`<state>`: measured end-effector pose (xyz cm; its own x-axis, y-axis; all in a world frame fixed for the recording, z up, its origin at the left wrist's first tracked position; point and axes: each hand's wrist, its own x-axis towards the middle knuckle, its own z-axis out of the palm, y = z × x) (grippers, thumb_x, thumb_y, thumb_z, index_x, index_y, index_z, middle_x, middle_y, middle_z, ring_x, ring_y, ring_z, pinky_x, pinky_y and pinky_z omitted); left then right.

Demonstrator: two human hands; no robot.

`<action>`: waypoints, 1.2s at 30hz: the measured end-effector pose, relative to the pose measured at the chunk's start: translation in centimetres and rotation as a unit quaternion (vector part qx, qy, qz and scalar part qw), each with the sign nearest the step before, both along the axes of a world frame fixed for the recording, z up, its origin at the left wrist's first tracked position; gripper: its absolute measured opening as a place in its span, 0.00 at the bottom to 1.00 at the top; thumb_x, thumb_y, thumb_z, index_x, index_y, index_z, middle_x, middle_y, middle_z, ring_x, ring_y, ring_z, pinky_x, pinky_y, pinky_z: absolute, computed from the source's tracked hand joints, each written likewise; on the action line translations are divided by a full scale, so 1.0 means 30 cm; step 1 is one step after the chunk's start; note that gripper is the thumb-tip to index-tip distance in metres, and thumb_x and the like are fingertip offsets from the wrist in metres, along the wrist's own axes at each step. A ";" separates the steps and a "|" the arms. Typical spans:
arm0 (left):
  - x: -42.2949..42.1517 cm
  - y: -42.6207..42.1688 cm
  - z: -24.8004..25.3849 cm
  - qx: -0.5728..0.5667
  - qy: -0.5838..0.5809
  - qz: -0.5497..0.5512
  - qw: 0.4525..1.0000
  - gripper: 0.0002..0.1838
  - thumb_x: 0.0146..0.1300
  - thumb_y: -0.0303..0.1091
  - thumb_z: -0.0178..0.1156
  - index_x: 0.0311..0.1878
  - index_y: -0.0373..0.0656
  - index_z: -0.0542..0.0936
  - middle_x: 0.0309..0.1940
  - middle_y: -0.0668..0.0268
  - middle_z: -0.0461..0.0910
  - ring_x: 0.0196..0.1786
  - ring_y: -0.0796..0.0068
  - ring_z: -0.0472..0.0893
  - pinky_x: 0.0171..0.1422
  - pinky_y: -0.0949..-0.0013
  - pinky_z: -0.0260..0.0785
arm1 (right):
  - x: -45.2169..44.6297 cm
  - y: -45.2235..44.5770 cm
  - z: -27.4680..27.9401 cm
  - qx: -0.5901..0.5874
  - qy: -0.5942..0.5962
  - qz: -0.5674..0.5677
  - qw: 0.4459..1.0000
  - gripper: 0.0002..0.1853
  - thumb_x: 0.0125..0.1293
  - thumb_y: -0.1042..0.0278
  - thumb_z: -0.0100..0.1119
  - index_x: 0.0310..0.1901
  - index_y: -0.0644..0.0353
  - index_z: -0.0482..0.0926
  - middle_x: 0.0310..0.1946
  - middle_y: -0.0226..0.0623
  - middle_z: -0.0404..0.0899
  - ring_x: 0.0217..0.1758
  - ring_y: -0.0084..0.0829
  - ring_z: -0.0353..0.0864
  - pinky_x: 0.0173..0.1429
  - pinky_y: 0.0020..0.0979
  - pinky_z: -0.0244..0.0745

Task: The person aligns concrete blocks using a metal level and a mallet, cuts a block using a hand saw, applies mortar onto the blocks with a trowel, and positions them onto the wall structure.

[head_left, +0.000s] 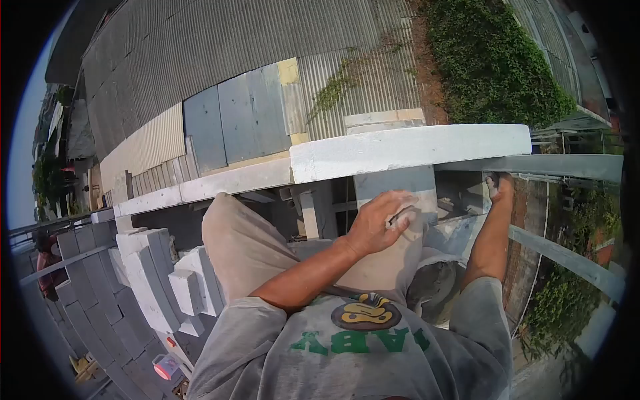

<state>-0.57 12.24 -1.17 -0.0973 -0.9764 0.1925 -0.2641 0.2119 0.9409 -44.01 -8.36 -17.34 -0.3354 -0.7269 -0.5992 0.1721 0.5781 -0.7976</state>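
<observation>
1. White block (pixel 410 153): lies lengthwise at the right-hand end of the top edge of the low wall (pixel 220 187), in front of the knees. Its left end meets the wall's bare top; its underside is hidden from where I stand.
2. Left hand (pixel 383 220): above the right thigh, near the block's front edge but apart from it. Fingers curled narrow, tips dusted white. Cannot tell whether something small is pinched between thumb and fingers.
3. Right hand (pixel 500 187): reaches below the block's right end, just by the grey beam (pixel 560 167). Fingers bent; cannot tell what they grip, if anything.
4. Bucket (pixel 441 258): beside the right thigh, partly behind the right arm, grey stuff inside. More white blocks (pixel 150 290) sit off to the left.
5. Handling, my judgement: steady the block near both ends, press evenly, sight along its top edge against the wall. Fingertips should clear the underside; leaning far outward risks balance.
</observation>
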 end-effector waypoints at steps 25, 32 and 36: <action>0.409 -0.122 0.156 0.004 -0.110 0.249 0.962 0.17 0.67 0.40 0.60 0.51 0.37 0.80 0.49 0.54 0.79 0.54 0.62 0.78 0.60 0.64 0.67 | 0.153 0.039 0.115 -0.023 -0.022 -0.033 0.999 0.10 0.66 0.57 0.54 0.43 0.51 0.79 0.34 0.31 0.82 0.27 0.25 0.80 0.27 0.27 0.76; 0.548 -0.035 0.040 0.088 -0.125 0.368 0.917 0.22 0.69 0.43 0.57 0.57 0.35 0.76 0.52 0.53 0.78 0.57 0.61 0.77 0.63 0.62 0.66 | 0.124 0.034 0.081 -0.040 -0.051 -0.051 0.997 0.09 0.66 0.60 0.55 0.42 0.53 0.79 0.33 0.32 0.81 0.26 0.26 0.79 0.25 0.27 0.76; 0.636 0.046 -0.106 0.206 -0.144 0.339 0.907 0.22 0.66 0.38 0.57 0.60 0.35 0.75 0.55 0.50 0.78 0.59 0.60 0.77 0.63 0.63 0.66 | 0.116 0.023 0.075 -0.029 -0.052 -0.051 0.997 0.09 0.66 0.60 0.55 0.42 0.53 0.79 0.33 0.32 0.81 0.25 0.26 0.78 0.24 0.26 0.75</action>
<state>18.51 13.62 -4.36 0.5631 -0.8144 -0.1402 -0.4500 -0.4445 0.7746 -40.53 -7.66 -15.10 -0.3476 -0.7269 -0.5922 0.3118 0.5061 -0.8042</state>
